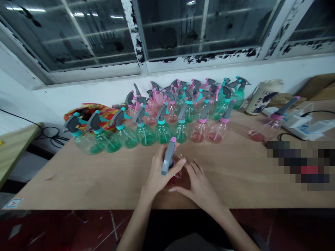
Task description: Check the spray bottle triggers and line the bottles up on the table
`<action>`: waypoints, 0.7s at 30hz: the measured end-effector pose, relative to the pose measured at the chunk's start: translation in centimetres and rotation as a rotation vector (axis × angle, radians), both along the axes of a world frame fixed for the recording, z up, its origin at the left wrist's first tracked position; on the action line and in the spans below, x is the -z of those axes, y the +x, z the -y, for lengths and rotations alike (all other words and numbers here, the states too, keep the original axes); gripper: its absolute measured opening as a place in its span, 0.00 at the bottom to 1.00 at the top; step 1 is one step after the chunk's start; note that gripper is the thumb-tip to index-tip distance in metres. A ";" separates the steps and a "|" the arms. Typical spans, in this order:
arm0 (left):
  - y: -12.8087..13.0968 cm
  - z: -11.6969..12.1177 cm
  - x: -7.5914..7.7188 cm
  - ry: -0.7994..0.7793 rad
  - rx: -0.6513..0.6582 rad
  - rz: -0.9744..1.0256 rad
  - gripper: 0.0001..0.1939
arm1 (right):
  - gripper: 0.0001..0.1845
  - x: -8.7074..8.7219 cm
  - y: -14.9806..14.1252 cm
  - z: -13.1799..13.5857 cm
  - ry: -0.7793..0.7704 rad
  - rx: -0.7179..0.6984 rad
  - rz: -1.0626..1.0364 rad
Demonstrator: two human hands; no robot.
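Near the front of the table stands a pink spray bottle point(173, 179) with a grey trigger head point(169, 158) and a pink nozzle. My left hand point(157, 170) is wrapped round its neck, just under the head. On the bottle's right side my right hand point(200, 188) has its fingers apart, thumb and fingertips close to the body; whether they touch it I cannot tell. Much of the bottle is hidden by my hands. Just beyond them runs a row of spray bottles, green ones point(145, 134) on the left and pink ones point(198, 132) on the right.
More spray bottles crowd behind the row, against the wall. A red and yellow bag point(101, 113) lies at the back left. On the right are a lone pink spray bottle point(267, 127), a printed cylindrical container point(263, 97) and a white power strip point(300, 123) with cables.
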State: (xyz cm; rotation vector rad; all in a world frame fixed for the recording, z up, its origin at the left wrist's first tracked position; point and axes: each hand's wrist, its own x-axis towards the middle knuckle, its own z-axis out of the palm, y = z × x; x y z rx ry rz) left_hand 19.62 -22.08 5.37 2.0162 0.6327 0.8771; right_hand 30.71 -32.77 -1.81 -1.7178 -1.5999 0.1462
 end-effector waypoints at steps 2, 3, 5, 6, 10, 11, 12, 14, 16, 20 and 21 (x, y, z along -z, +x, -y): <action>0.0 0.2 0.0 -0.008 0.022 -0.003 0.21 | 0.43 -0.5 -0.9 -0.2 0.015 -0.007 -0.056; 0.1 0.3 0.0 -0.019 0.026 -0.004 0.21 | 0.41 -0.8 -1.2 -0.3 0.021 -0.004 -0.087; 0.1 0.6 -0.1 -0.047 0.016 0.001 0.21 | 0.37 -1.1 -1.7 -0.3 0.021 0.014 -0.139; 0.2 0.7 -0.1 -0.062 0.010 0.004 0.21 | 0.36 -1.3 -1.8 -0.2 0.017 0.026 -0.155; 0.7 1.2 0.0 -0.101 0.042 0.007 0.26 | 0.33 -1.5 -1.1 0.6 0.009 0.046 -0.176; 0.9 1.3 0.1 -0.106 0.071 -0.002 0.28 | 0.33 -1.5 -0.7 0.9 0.011 0.047 -0.170; 1.2 1.3 0.3 -0.110 0.105 -0.012 0.31 | 0.33 -1.4 -0.2 1.2 0.010 0.051 -0.160; 1.7 1.5 1.0 -0.113 0.170 -0.023 0.37 | 0.35 -1.2 1.3 2.1 0.000 0.079 -0.146; 2.3 1.7 1.7 -0.118 0.210 -0.023 0.41 | 0.36 -0.8 3.2 3.2 -0.029 0.128 -0.162; 3.1 2.4 2.7 -0.128 0.236 -0.048 0.42 | 0.35 0.5 8.1 5.9 -0.112 0.287 -0.222; 3.1 2.6 2.9 -0.131 0.244 -0.061 0.42 | 0.36 0.8 9.5 6.5 -0.098 0.350 -0.215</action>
